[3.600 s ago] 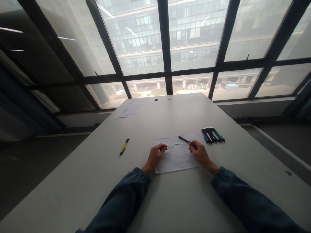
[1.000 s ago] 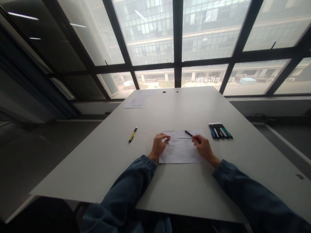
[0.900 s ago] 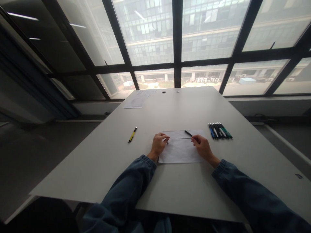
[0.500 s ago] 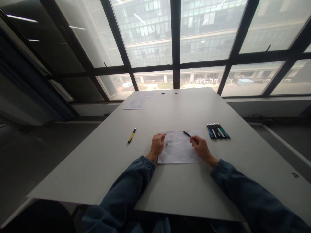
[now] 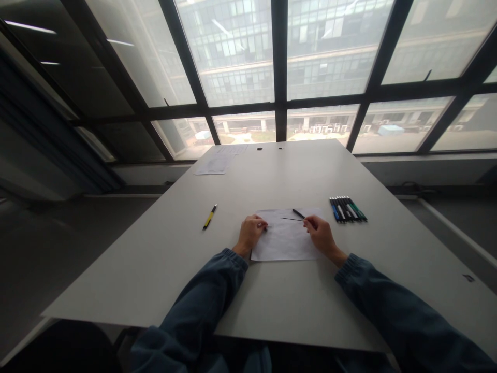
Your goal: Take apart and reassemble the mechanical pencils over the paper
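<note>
A white sheet of paper [image 5: 285, 243] lies on the grey table [image 5: 272, 176] in front of me. My right hand [image 5: 319, 232] rests on the sheet's right side with fingers pinched on a thin dark rod [image 5: 292, 219], perhaps a pen refill, that points left. A short black pen part [image 5: 298, 213] lies on the sheet just beyond it. My left hand [image 5: 251, 232] is curled at the sheet's left edge, fingertips closed on something small that I cannot make out.
A yellow and black pen [image 5: 209, 217] lies to the left of the sheet. A row of several pens [image 5: 347, 209] sits to the right. Printed papers [image 5: 217, 161] lie at the far left corner, near two cable holes [image 5: 269, 148]. Large windows stand behind.
My hands have stayed on the sheet. The left fingertips have drawn back from the rod's left end and closed by the sheet's edge. The camera has tilted down and shifted slightly.
</note>
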Demonstrator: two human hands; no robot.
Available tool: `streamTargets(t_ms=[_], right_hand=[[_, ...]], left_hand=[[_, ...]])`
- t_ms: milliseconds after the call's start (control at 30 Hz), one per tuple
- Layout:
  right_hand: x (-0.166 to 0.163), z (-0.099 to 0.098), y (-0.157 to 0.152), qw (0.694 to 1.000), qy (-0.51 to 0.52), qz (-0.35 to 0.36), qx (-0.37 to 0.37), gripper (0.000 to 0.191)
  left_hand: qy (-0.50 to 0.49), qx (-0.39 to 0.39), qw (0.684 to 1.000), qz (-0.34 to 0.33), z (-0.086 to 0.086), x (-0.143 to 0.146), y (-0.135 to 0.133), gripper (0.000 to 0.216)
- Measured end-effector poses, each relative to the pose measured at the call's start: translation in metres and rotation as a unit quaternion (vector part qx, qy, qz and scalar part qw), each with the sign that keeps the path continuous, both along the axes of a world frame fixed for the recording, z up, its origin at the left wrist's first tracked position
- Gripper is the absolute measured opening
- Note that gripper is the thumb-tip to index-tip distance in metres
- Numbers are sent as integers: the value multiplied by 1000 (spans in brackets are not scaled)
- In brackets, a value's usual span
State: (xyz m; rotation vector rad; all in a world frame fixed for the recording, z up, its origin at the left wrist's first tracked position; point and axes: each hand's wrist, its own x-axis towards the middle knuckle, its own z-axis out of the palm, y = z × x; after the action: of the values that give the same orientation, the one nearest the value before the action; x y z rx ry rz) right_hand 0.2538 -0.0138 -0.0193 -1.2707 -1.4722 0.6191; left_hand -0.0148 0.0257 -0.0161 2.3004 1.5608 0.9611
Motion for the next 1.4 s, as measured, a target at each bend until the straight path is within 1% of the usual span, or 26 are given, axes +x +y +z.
streamTargets(t_ms=[133,300,433,700,1000,1200,1400], right_hand=[[0,1,0,1000,-3,6,1,28],[-3,3,-2,999,-8,29,14,26],[-3,4,-4,999,-9,32,25,27],[-3,5,-5,999,-9,29,27,25],[-3,4,-4,999,-14,35,23,27],[-2,1,-3,998,-25,48,26,23],[-4,0,-4,997,-37,72,20,25]], left_hand=[[-15,24,1000,4,5,2,-2,7],[-79,85,992,-38,18,12,-15,9],[-79,103,990,-50,23,20,-23,13],[-80,110,990,-47,23,18,-22,10],[-73,102,991,-56,25,20,-23,13],[-77,102,987,-95,24,21,-23,15],[-109,118,977,-142,23,22,-22,10]])
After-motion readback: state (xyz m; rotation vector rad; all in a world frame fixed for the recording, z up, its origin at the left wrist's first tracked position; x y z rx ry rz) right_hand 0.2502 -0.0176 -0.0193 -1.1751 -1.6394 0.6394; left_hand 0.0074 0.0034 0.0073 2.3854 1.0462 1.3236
